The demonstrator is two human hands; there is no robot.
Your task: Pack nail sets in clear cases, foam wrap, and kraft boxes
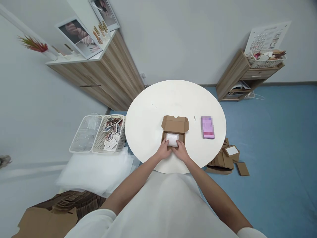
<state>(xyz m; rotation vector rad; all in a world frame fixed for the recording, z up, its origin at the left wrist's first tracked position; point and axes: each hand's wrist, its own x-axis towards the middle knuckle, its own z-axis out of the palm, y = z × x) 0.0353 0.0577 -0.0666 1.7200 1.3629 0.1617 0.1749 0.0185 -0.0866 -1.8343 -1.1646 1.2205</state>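
Observation:
An open brown cardboard mailer box (175,124) sits near the front of the round white table, its lid raised on the far side. Inside lies a white packet (172,139) that looks wrapped in foam or bubble wrap. My left hand (163,150) grips the packet's left side, thumb on top, at the box's near left corner. On the right side, my right hand (181,151) holds it the same way. Both hands reach over the near wall of the box, and the lower fingers are hidden.
A blurred purple box (207,127) lies on the round table (143,112), right of a small dark object (194,118). To the left are white baskets (96,140) with cards and clear plastic, foam sheets (94,170) and flat cardboard (49,219). Cardboard boxes (221,160) lie on the floor right.

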